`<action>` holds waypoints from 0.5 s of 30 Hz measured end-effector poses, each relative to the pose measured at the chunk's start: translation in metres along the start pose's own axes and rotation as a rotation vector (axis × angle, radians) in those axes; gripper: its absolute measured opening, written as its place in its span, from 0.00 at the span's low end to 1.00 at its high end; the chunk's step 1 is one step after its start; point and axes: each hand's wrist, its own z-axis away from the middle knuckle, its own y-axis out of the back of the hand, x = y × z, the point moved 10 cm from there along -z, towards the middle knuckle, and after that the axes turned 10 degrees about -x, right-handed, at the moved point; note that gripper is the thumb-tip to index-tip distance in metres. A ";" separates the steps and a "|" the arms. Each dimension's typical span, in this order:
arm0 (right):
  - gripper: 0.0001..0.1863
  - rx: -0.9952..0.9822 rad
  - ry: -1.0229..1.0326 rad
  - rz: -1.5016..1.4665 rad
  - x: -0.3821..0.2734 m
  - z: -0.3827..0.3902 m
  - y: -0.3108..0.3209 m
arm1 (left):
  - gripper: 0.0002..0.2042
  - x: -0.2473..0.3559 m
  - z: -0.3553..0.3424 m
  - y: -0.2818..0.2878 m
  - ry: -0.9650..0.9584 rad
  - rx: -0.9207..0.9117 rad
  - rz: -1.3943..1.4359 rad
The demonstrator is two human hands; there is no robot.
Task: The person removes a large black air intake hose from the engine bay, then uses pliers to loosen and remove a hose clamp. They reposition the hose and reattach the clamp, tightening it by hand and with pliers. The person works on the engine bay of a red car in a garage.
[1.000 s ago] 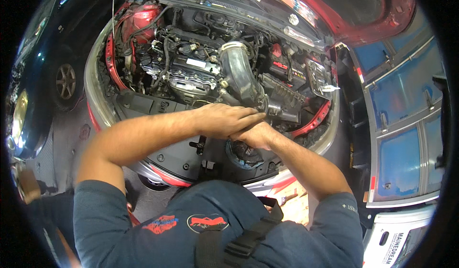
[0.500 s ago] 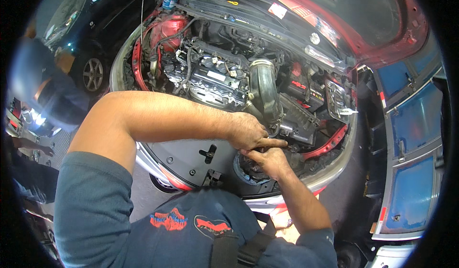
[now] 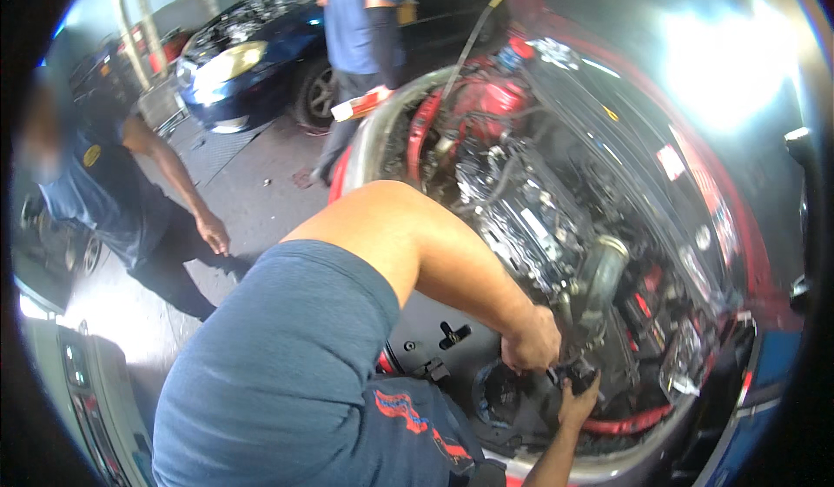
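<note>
My left hand (image 3: 532, 341) is closed over the front of a car's engine bay, its fingers pointing down. A thin shiny piece shows by its fingertips, but what it grips is hidden. Just beside it, to the right and nearer, my right hand (image 3: 579, 403) has its thumb and fingers around a small dark part (image 3: 577, 377), too blurred to name. Below and left of both hands sits a round container with a blue rim (image 3: 480, 397) and dark contents. The engine (image 3: 532, 226) and a thick grey intake hose (image 3: 605, 271) lie beyond my hands.
A battery (image 3: 645, 306) and a clear plastic tray (image 3: 680, 358) are at the right of the bay. A red-and-blue tub (image 3: 514, 53) stands at the far edge. Two people (image 3: 113, 192) are at the left, one by a dark blue car (image 3: 252, 70). A raised red hood (image 3: 730, 200) bounds the right.
My view has swung left, bringing in the two people and the blue car. My hands, earlier touching above the round container, are now slightly apart, with the dark part showing at the right one.
</note>
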 end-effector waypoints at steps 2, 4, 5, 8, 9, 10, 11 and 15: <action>0.41 0.015 0.232 0.099 -0.024 -0.014 -0.016 | 0.13 0.002 0.002 0.001 0.011 -0.030 -0.020; 0.40 0.012 0.329 0.189 -0.038 -0.026 -0.037 | 0.14 0.004 0.003 0.002 0.024 -0.072 -0.041; 0.39 -0.005 0.325 0.232 -0.040 -0.032 -0.051 | 0.13 0.004 0.003 0.005 0.024 -0.064 0.007; 0.34 0.203 0.100 -0.505 0.001 -0.051 -0.064 | 0.12 -0.002 -0.002 0.005 0.076 -0.083 0.075; 0.33 0.315 0.274 -0.165 -0.021 -0.045 -0.061 | 0.12 -0.007 -0.004 0.003 0.114 -0.077 0.157; 0.37 0.288 0.299 -0.135 -0.021 -0.045 -0.069 | 0.12 -0.012 -0.006 -0.002 0.142 -0.101 0.187; 0.41 0.262 0.325 -0.106 -0.022 -0.044 -0.076 | 0.12 -0.016 -0.010 -0.007 0.159 -0.123 0.215; 0.43 0.231 0.370 0.061 -0.034 -0.031 -0.095 | 0.12 -0.013 -0.023 -0.011 0.050 -0.055 0.198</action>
